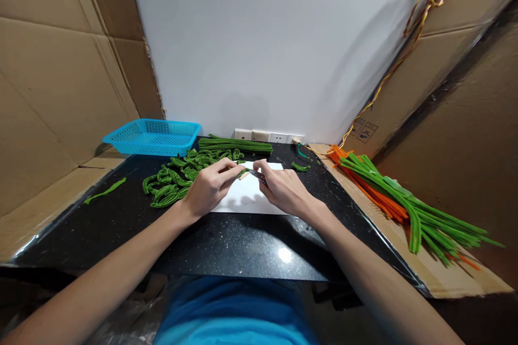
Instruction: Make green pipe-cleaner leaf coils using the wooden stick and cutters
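Note:
Over a white sheet (243, 198), my two hands meet with fingertips close together. My left hand (210, 186) is closed in a pinch on a small piece of green pipe cleaner (244, 172), mostly covered by the fingers. Gripped in my right hand (286, 188) is a small metal tool (257, 174), its tip at the green piece; its kind cannot be made out. A short beige piece (244, 176) shows just below the fingertips. Left of the sheet lies a pile of looped green pipe cleaners (168, 183), partly behind my left hand.
Straight green pipe cleaners (234, 145) lie in a bundle at the back, beside a blue basket (151, 151). Green stems (388, 194) and orange stems (372, 191) rest on cardboard at right. A twisted yellow cord (382, 83) hangs there. Sockets (279, 138) line the wall.

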`<state>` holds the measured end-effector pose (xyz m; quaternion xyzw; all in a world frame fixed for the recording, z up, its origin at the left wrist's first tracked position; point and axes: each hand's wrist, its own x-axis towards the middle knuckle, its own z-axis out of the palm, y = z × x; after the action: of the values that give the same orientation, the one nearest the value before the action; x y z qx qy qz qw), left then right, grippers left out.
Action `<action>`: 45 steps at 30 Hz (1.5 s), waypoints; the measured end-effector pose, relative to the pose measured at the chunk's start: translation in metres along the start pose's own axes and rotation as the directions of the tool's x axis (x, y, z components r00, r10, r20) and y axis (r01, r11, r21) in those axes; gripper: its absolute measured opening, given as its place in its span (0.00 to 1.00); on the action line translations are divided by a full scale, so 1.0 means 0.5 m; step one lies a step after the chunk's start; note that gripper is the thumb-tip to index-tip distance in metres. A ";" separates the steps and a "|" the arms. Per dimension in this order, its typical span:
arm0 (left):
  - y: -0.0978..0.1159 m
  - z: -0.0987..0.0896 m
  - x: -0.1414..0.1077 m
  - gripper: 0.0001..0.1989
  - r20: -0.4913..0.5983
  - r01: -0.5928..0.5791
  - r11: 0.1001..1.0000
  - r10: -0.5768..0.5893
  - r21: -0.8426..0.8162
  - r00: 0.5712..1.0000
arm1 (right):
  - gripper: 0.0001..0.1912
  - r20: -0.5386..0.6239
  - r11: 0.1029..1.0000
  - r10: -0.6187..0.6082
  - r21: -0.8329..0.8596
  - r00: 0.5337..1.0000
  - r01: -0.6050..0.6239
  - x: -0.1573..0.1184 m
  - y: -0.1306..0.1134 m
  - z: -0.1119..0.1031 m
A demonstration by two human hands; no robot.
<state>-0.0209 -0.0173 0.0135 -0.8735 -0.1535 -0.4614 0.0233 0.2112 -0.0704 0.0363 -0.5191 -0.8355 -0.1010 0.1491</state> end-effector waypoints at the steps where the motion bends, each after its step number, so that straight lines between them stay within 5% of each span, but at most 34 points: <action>1: 0.000 0.000 0.000 0.14 -0.003 -0.001 1.000 0.001 -0.003 1.000 | 0.16 0.000 1.000 0.002 0.003 1.000 -0.002 0.000 -0.001 0.000; 8: 0.003 0.006 0.003 0.12 -0.040 0.045 0.998 -0.047 -0.047 0.998 | 0.16 -0.024 0.996 0.025 0.089 0.999 -0.023 0.000 -0.002 -0.002; 12: 0.001 0.016 0.009 0.09 -0.037 0.237 0.965 -0.242 -0.109 0.970 | 0.15 -0.068 0.986 0.084 0.152 0.994 -0.073 0.002 0.009 0.000; 17: -0.001 0.027 0.019 0.16 0.190 0.580 0.720 -0.553 -0.380 0.811 | 0.13 0.114 0.992 0.125 0.014 0.986 -0.127 0.004 0.032 0.019; 21: -0.005 0.047 0.015 0.18 0.410 0.698 0.419 -0.591 -0.580 0.695 | 0.11 0.194 0.994 0.105 0.011 0.975 -0.110 0.004 0.042 0.035; 24: -0.007 0.063 0.006 0.19 0.481 0.732 0.307 -0.591 -0.609 0.648 | 0.06 0.172 0.990 0.107 0.068 0.979 -0.120 0.005 0.044 0.043; 29: -0.010 0.073 -0.002 0.19 0.598 0.818 0.138 -0.617 -0.558 0.512 | 0.07 0.173 0.981 0.078 0.163 0.982 -0.107 0.010 0.044 0.054; 31: -0.008 0.072 -0.002 0.18 0.535 0.815 0.247 -0.649 -0.525 0.541 | 0.07 0.171 0.974 0.084 0.194 0.982 -0.118 0.012 0.046 0.057; 35: 0.007 0.065 -0.003 0.15 0.366 0.686 0.609 -0.579 -0.398 0.728 | 0.05 0.171 0.969 0.072 0.220 0.983 -0.109 0.014 0.050 0.059; 45: -0.008 0.055 -0.012 0.18 0.385 0.646 0.734 -0.546 -0.207 0.744 | 0.08 0.065 0.969 0.052 0.236 0.997 -0.066 0.023 0.070 0.069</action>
<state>-0.0030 -0.0098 -0.0077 -0.8265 -0.3511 -0.3252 -0.2965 0.2330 -0.0342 0.0087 -0.5250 -0.8297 0.0197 0.1889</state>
